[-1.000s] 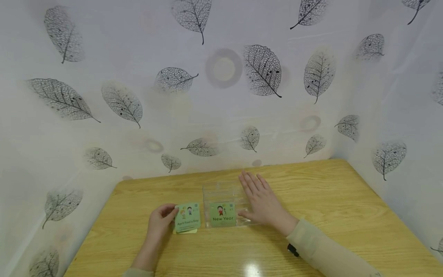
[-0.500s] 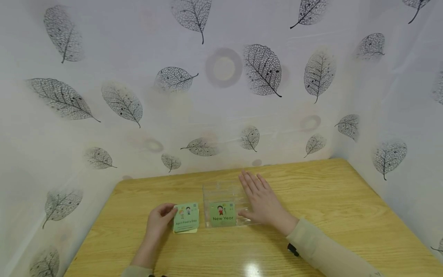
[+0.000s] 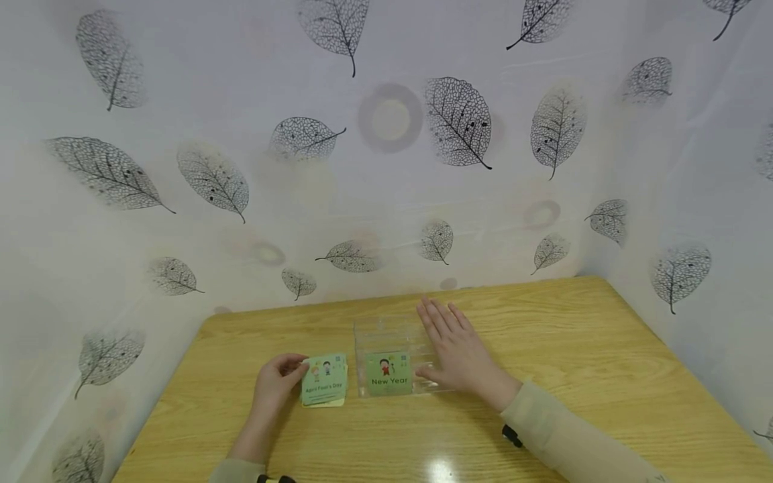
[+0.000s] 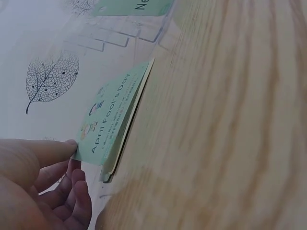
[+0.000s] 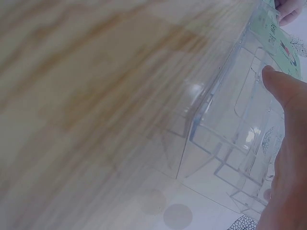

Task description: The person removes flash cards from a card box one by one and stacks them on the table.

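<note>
My left hand pinches the left edge of a green "April Fool's Day" card, thumb on top. In the left wrist view this card tilts above more cards, whose edges show under it. A pale yellow edge peeks out below the green card in the head view. To the right lies a clear plastic card holder with compartments, and a green "New Year" card in its left front one. My right hand rests on the holder's right part with straight fingers, hiding much of it.
The wooden table stretches around the cards and holder. White cloth printed with leaf skeletons rises behind the table and along both sides. A black strap shows under the right sleeve.
My left hand has shifted slightly left with the "April Fool's Day" card, and a dark strap at the left wrist has come into view. The right hand and holder stay put.
</note>
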Demonstrator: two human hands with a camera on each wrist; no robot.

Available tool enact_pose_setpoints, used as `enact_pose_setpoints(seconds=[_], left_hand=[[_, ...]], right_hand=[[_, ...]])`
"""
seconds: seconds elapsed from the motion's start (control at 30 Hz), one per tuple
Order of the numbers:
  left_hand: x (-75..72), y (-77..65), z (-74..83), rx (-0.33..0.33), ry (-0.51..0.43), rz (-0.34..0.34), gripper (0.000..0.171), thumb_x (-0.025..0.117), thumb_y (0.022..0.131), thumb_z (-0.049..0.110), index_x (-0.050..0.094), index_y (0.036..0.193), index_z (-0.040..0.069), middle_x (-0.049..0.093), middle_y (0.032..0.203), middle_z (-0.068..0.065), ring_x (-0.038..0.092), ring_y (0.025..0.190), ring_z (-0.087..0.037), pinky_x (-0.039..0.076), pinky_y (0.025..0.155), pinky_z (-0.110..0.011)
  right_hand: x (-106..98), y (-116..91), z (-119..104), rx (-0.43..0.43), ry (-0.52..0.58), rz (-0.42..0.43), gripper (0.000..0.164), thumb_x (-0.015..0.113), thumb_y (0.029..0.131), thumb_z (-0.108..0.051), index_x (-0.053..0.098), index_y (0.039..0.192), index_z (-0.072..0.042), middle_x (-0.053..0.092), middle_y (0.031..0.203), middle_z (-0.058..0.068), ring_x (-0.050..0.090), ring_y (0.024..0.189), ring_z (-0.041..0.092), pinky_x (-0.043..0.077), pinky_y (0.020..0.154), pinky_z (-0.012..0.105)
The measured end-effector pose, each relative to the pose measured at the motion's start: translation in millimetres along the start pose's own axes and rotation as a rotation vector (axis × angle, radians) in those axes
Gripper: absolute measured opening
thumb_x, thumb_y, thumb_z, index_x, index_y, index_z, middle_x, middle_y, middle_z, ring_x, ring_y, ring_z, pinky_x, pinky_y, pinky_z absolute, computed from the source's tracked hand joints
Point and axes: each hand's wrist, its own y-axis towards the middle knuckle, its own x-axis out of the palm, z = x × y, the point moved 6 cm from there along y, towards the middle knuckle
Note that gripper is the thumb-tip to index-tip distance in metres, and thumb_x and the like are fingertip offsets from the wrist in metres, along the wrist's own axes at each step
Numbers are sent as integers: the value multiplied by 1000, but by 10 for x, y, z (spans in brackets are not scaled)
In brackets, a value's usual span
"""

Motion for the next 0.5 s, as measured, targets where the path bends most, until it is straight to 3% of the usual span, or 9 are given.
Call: enact_pose_setpoints(seconds=[0.5], left_hand=[[11,84,-45,9,42,0,21,72,98,5,74,115,-6,74,101,-15,57,85,-13,47,69,-19]], right_hand=[[11,-4,3,7,18,-10,119,57,91,-81,15,168,-1,16,177,19,24,163,38,17,134,54]])
